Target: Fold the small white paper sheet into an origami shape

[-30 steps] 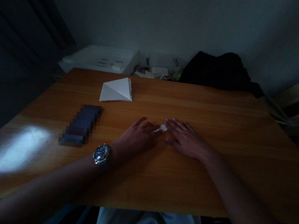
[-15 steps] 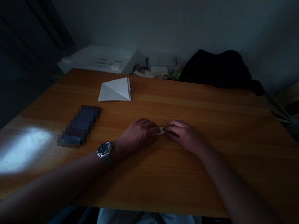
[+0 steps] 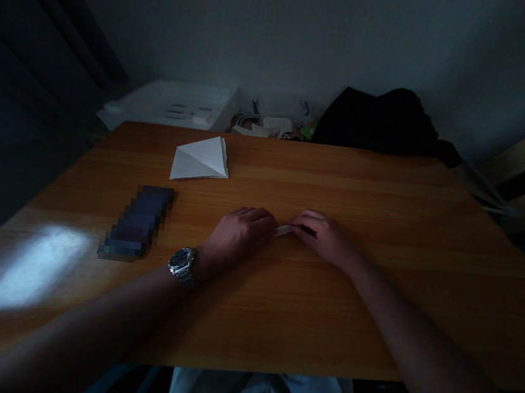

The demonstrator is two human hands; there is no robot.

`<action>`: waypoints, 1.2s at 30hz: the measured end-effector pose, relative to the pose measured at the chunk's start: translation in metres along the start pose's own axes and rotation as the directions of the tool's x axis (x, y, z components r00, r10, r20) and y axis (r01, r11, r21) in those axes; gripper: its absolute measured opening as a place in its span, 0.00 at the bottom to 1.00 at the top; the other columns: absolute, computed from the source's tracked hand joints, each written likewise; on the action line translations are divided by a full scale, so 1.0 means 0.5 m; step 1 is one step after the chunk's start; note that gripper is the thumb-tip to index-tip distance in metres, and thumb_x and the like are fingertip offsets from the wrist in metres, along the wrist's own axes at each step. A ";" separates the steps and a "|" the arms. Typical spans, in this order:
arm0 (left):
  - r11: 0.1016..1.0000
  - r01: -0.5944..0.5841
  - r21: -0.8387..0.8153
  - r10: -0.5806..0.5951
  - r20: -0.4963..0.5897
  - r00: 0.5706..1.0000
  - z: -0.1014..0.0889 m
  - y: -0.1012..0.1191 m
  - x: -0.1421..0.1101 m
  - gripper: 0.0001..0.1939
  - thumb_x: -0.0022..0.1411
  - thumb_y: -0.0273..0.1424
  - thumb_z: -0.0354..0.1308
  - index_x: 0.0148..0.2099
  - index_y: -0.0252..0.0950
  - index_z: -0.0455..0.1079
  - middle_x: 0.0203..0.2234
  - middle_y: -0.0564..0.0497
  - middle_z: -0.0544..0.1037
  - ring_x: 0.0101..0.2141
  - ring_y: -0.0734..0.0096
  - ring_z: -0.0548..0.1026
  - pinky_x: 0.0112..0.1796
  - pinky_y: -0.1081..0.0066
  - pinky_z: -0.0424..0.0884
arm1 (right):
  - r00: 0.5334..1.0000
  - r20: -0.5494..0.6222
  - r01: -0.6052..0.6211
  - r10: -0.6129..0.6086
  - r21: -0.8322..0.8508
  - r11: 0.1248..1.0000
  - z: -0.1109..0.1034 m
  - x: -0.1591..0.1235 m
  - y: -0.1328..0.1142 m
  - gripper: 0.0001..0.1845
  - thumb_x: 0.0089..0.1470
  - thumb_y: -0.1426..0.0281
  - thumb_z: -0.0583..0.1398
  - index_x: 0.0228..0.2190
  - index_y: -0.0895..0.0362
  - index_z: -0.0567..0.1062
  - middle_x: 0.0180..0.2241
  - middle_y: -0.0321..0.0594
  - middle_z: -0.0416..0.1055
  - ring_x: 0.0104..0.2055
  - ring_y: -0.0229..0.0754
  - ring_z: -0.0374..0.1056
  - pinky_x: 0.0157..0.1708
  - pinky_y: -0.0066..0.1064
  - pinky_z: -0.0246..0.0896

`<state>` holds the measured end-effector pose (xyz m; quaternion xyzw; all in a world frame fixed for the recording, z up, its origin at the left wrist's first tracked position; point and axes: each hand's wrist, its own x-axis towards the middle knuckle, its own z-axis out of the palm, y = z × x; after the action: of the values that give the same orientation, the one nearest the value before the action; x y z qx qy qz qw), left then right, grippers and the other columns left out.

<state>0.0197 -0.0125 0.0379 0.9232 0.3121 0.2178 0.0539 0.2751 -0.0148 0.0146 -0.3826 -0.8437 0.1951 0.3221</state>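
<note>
A small strip of white paper [image 3: 282, 230] shows between my two hands, low over the wooden table [image 3: 248, 309]. My left hand [image 3: 244, 232], below a wrist with a metal watch [image 3: 182, 264], is closed on the strip's left end. Its fingertips are hidden behind the back of the hand. On the other side, my right hand [image 3: 320, 234] pinches the right end between thumb and fingers. Most of the strip is covered by the fingers.
A folded white sheet of paper [image 3: 201, 159] lies at the back left. Nearer is a dark, pixelated flat object [image 3: 138, 223]. Behind the table's far edge are a white plastic bin [image 3: 173, 99], a clear box of odds and ends [image 3: 276, 122] and a black cloth-like heap [image 3: 381, 125].
My left hand has rolled slightly, its fingers curling closer over the strip's left end. My right hand stays nearly where it was. The whole view has shifted a little.
</note>
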 end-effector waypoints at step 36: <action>0.998 -0.013 -0.057 0.014 0.031 0.999 0.012 -0.037 -0.004 0.13 0.71 0.28 0.56 0.55 0.37 0.74 0.53 0.45 0.77 0.50 0.61 0.76 0.52 0.60 0.73 | 0.981 0.141 0.168 -0.136 -0.242 0.956 0.001 0.015 -0.008 0.14 0.66 0.70 0.59 0.51 0.52 0.78 0.56 0.44 0.75 0.58 0.49 0.69 0.58 0.47 0.64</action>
<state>0.0108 0.0013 0.0274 0.9267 0.2987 0.2123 0.0833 0.2689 -0.0116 0.0196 -0.3416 -0.9068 0.0839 0.2323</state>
